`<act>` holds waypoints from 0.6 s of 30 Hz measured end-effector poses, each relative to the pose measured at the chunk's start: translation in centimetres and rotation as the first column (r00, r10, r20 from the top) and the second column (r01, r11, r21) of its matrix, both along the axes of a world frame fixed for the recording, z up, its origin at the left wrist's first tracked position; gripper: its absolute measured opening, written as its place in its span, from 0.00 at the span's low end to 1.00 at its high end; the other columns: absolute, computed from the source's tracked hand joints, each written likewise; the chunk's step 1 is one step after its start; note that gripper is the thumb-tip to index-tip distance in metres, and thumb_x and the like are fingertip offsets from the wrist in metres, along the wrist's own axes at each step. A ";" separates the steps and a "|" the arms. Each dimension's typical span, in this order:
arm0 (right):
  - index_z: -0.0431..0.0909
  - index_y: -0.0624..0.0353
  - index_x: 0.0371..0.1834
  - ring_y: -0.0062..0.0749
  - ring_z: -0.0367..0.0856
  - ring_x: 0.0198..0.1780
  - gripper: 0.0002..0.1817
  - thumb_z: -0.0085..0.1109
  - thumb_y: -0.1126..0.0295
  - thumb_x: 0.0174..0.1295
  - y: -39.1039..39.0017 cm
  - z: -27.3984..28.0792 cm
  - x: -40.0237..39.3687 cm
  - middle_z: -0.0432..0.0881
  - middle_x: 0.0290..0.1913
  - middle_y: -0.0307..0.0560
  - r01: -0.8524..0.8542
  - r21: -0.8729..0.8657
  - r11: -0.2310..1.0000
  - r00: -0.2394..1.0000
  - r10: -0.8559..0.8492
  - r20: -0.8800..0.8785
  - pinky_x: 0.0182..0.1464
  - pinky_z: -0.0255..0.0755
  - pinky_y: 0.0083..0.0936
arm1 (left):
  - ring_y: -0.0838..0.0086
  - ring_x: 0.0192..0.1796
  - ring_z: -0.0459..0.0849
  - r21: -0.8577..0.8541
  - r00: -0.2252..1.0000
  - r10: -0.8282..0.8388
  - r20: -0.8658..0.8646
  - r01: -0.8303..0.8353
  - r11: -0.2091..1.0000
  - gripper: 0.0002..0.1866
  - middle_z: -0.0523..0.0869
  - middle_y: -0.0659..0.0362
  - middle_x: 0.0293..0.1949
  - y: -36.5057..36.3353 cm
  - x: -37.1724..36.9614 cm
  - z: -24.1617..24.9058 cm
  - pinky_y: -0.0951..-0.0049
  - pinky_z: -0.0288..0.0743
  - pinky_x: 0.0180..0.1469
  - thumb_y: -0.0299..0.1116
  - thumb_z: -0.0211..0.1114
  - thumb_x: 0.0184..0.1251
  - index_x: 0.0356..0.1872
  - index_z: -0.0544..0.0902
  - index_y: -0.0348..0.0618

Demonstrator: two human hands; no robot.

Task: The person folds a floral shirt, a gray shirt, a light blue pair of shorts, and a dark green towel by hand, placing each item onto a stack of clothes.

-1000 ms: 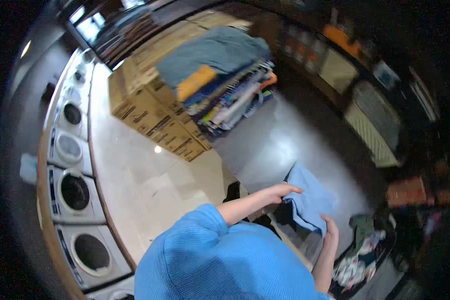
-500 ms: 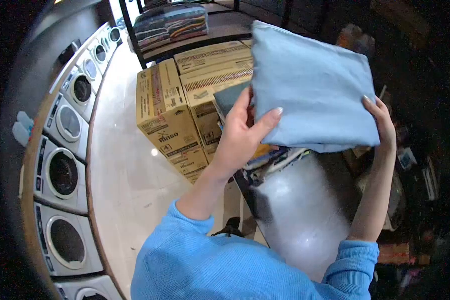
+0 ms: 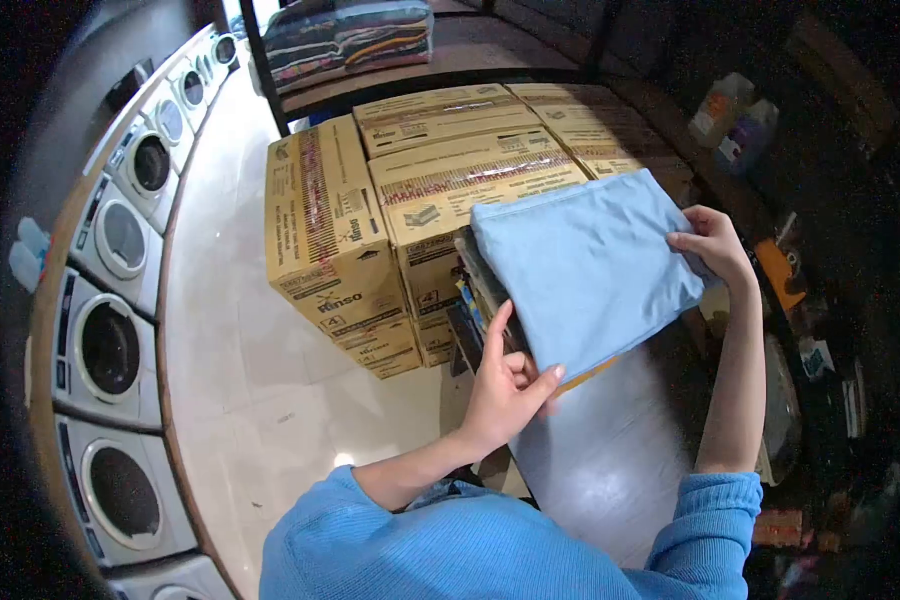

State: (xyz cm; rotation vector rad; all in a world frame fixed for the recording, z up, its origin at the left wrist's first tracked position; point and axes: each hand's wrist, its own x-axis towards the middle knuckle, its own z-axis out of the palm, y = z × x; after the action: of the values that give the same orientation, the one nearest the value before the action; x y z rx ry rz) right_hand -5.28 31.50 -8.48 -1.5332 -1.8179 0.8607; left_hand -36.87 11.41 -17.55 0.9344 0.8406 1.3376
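Left grip [image 3: 512, 395]: thumb laid on the lower corner of a folded light-blue cloth [image 3: 590, 265], index finger along its left side, remaining fingers curled at the edge. Whether it closes on fabric I cannot tell; the underside is hidden. Right grip [image 3: 712, 245]: holding the cloth's right edge, thumb on top.

Cloth located right of centre, up and to the right of my left grip, to the left and slightly below my right grip. Both are in contact, so neither is nearer. Its outline is close to square and set askew; no clear long axis. It appears to lie over a stack of folded fabrics [image 3: 480, 298], part of which shows at its left side, with an orange edge [image 3: 592, 377] under its near side. Bare grey desk [image 3: 595, 490] shows below; cartons [image 3: 330, 215] stand beyond and to the left.
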 end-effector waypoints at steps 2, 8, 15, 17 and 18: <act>0.79 0.63 0.54 0.34 0.84 0.47 0.27 0.75 0.72 0.49 -0.9 0.9 -1.3 0.85 0.48 0.50 0.073 0.277 0.958 0.902 -0.182 0.392 0.53 0.76 0.32 | 0.84 0.20 0.73 0.158 0.957 0.054 -0.285 -0.009 0.987 0.47 0.77 0.64 0.20 -0.1 -0.9 -0.9 0.83 0.69 0.27 0.22 0.67 0.64 0.77 0.44 0.39; 0.78 0.53 0.62 0.46 0.69 0.69 0.26 0.57 0.50 0.67 -5.8 1.3 -12.0 0.75 0.67 0.49 -0.125 0.670 0.732 0.752 -0.371 0.545 0.75 0.42 0.61 | 0.60 0.57 0.75 0.651 0.612 0.520 -0.596 -0.011 0.759 0.41 0.77 0.46 0.55 6.0 -1.9 3.7 0.58 0.68 0.58 0.46 0.68 0.64 0.73 0.61 0.37; 0.65 0.47 0.74 0.42 0.49 0.81 0.36 0.37 0.38 0.71 0.1 -8.9 -12.9 0.60 0.78 0.43 -0.086 0.373 0.924 0.711 -0.206 0.673 0.77 0.29 0.62 | 0.35 0.79 0.41 0.413 0.009 0.416 -0.909 0.147 0.899 0.59 0.47 0.36 0.78 10.2 1.9 -3.1 0.26 0.34 0.71 0.74 0.62 0.54 0.78 0.53 0.44; 0.64 0.48 0.76 0.41 0.47 0.82 0.37 0.34 0.37 0.71 0.1 -7.5 -13.4 0.58 0.79 0.43 -0.090 0.283 0.955 0.705 -0.139 0.695 0.77 0.29 0.61 | 0.37 0.79 0.41 0.325 0.012 0.326 -0.945 0.118 0.938 0.59 0.46 0.37 0.78 10.4 1.4 -2.0 0.27 0.33 0.72 0.74 0.62 0.54 0.79 0.52 0.46; 0.63 0.48 0.76 0.41 0.46 0.82 0.38 0.32 0.37 0.72 0.0 -7.3 -13.4 0.57 0.79 0.43 -0.076 0.254 0.964 0.693 -0.132 0.709 0.77 0.30 0.61 | 0.37 0.79 0.41 0.277 0.015 0.277 -0.961 0.135 0.951 0.59 0.46 0.37 0.78 10.7 1.5 -1.5 0.28 0.33 0.72 0.74 0.62 0.54 0.79 0.51 0.47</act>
State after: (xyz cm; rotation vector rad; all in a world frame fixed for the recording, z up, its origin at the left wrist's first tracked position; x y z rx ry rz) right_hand -18.63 31.52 -15.75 -1.8574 -2.3105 -0.0790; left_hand -35.39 22.10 -19.07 2.2669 1.8369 0.6132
